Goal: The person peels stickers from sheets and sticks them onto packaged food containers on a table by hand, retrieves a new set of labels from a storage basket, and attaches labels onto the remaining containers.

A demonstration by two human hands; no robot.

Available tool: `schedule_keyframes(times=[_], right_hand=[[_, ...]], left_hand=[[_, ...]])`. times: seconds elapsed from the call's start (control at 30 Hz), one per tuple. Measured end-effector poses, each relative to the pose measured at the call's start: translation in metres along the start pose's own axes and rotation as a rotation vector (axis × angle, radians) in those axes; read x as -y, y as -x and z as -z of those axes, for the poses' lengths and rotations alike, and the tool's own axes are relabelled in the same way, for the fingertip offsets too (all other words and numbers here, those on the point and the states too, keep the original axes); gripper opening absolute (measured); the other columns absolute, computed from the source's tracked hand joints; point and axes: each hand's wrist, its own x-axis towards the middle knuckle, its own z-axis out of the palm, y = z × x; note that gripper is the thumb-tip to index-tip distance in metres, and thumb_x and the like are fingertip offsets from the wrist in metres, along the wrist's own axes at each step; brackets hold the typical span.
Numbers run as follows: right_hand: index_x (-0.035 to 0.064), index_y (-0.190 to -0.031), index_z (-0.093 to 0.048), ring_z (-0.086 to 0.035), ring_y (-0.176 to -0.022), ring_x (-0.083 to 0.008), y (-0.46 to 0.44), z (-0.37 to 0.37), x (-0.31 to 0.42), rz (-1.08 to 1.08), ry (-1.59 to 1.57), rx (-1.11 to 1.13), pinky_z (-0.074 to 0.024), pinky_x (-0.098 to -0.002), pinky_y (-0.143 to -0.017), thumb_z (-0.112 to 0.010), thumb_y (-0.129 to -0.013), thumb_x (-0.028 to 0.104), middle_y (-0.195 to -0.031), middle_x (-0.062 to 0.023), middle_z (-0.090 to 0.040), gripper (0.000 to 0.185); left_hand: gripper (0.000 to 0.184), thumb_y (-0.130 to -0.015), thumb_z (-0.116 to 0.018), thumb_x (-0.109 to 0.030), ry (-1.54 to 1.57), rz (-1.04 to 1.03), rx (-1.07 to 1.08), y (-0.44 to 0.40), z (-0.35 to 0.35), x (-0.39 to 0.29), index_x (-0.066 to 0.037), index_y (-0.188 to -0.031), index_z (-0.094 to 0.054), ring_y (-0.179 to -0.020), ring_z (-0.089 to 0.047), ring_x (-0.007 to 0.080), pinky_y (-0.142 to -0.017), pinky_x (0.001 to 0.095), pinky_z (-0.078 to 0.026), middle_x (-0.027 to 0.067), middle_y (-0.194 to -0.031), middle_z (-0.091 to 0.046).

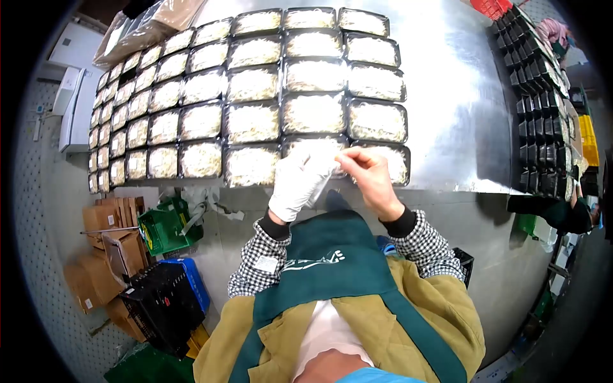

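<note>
My left hand (297,184), in a white glove, is over the front edge of the table, its fingers curled and partly blown out by glare. Bare-skinned, my right hand (372,180) meets it from the right, thumb and index finger pinched at the gloved fingertips. Whatever lies between them is too small and bright to make out. Just beyond the hands are rows of black trays (314,112) with pale, shredded contents under clear film. The nearest trays are partly hidden by my hands.
Stacks of black trays (543,137) stand at the metal table's (456,134) right end. Two other people are at the right edge. A green crate (167,231), cardboard boxes (96,271) and a black crate (156,306) lie on the floor at left. A plastic-wrapped bundle (143,29) is at the back left.
</note>
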Motion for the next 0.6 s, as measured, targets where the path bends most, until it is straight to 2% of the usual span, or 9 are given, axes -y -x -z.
schedule_keyframes(times=[0.07,0.1,0.17,0.23,0.27,0.4,0.47,0.57,0.6], right_hand=[[0.0004,-0.095,-0.068,-0.058,-0.081,-0.0061,-0.045,0.04,-0.008,-0.063,0.112,-0.155,-0.0461,-0.0213,-0.073,-0.063,-0.089,0.01,-0.088,0.0007,-0.066,0.012],[-0.0002,-0.091,-0.067,-0.057,-0.075,-0.0058,-0.085,0.074,-0.02,0.196,0.18,-0.221,-0.0455,-0.0214,-0.068,-0.063,-0.09,0.015,-0.083,0.0001,-0.065,0.016],[0.0007,-0.085,-0.065,-0.05,-0.065,-0.0065,-0.171,0.152,-0.042,0.251,0.382,-0.489,-0.0415,-0.023,-0.062,-0.063,-0.09,0.022,-0.075,-0.0018,-0.063,0.022],[0.0054,-0.081,-0.065,-0.058,-0.085,-0.0255,-0.241,0.205,-0.048,0.259,0.908,-0.655,-0.0441,-0.035,-0.077,-0.067,-0.083,0.036,-0.083,-0.0098,-0.062,0.031],[0.0097,-0.08,-0.066,-0.052,-0.102,-0.0328,-0.269,0.224,-0.064,0.301,1.026,-0.687,-0.0398,-0.0434,-0.086,-0.068,-0.08,0.042,-0.097,-0.0122,-0.06,0.033],[0.01,-0.086,-0.063,-0.05,-0.1,-0.03,-0.31,0.224,-0.089,0.263,1.355,-0.726,-0.0378,-0.0465,-0.084,-0.069,-0.077,0.044,-0.1,-0.0093,-0.056,0.036],[0.0067,-0.088,-0.061,-0.051,-0.097,-0.0305,-0.313,0.224,-0.101,0.368,1.386,-0.814,-0.0388,-0.0459,-0.083,-0.067,-0.081,0.039,-0.097,-0.0101,-0.056,0.034],[0.0036,-0.088,-0.06,-0.055,-0.092,-0.0317,-0.288,0.22,-0.101,0.245,1.118,-0.848,-0.0423,-0.0424,-0.08,-0.062,-0.087,0.032,-0.093,-0.0127,-0.058,0.028],[0.0011,-0.091,-0.061,-0.06,-0.083,-0.0265,-0.264,0.196,-0.079,0.116,0.719,-0.573,-0.0456,-0.0383,-0.074,-0.056,-0.092,0.029,-0.09,-0.0123,-0.063,0.028]], left_hand=[[0.02,-0.085,-0.067,-0.011,-0.008,-0.154,0.115,-0.025,-0.008,0.02,-0.003,-0.104,-0.067,-0.083,-0.064,0.0163,-0.073,0.028,-0.05,0.0097,-0.093,-0.068],[0.019,-0.086,-0.066,-0.009,0.119,0.004,0.102,-0.03,-0.007,0.021,-0.001,-0.104,-0.066,-0.087,-0.063,0.0154,-0.078,0.0269,-0.05,0.0081,-0.095,-0.068],[0.022,-0.088,-0.064,-0.007,0.241,0.17,0.043,-0.039,-0.005,-0.003,0.002,-0.108,-0.062,-0.091,-0.062,0.014,-0.084,0.0262,-0.05,0.0062,-0.099,-0.067],[0.024,-0.09,-0.058,-0.004,0.231,0.152,0.033,-0.048,0.005,-0.004,0.002,-0.113,-0.058,-0.093,-0.062,0.0132,-0.087,0.0265,-0.049,0.0073,-0.101,-0.066],[0.021,-0.091,-0.054,-0.002,0.182,0.175,0.071,-0.053,0.014,0.005,0.001,-0.111,-0.058,-0.09,-0.062,0.0114,-0.082,0.025,-0.051,0.008,-0.099,-0.066],[0.022,-0.092,-0.052,-0.003,0.128,0.309,0.0,-0.074,0.022,0.007,-0.001,-0.113,-0.058,-0.069,-0.059,0.0058,-0.062,0.0196,-0.049,0.0039,-0.086,-0.065],[0.018,-0.091,-0.053,-0.004,0.312,0.329,-0.047,-0.087,0.013,0.001,0.002,-0.107,-0.061,-0.077,-0.059,0.008,-0.071,0.0203,-0.047,0.0044,-0.085,-0.064],[0.017,-0.092,-0.058,-0.009,0.111,0.284,-0.117,-0.117,-0.014,0.02,0.001,-0.104,-0.064,-0.076,-0.057,0.0066,-0.069,0.0204,-0.046,0.0021,-0.086,-0.064],[0.016,-0.092,-0.059,-0.01,0.075,0.211,-0.149,-0.127,-0.021,0.045,0.0,-0.102,-0.066,-0.074,-0.057,0.0062,-0.068,0.0204,-0.046,0.001,-0.085,-0.064]])
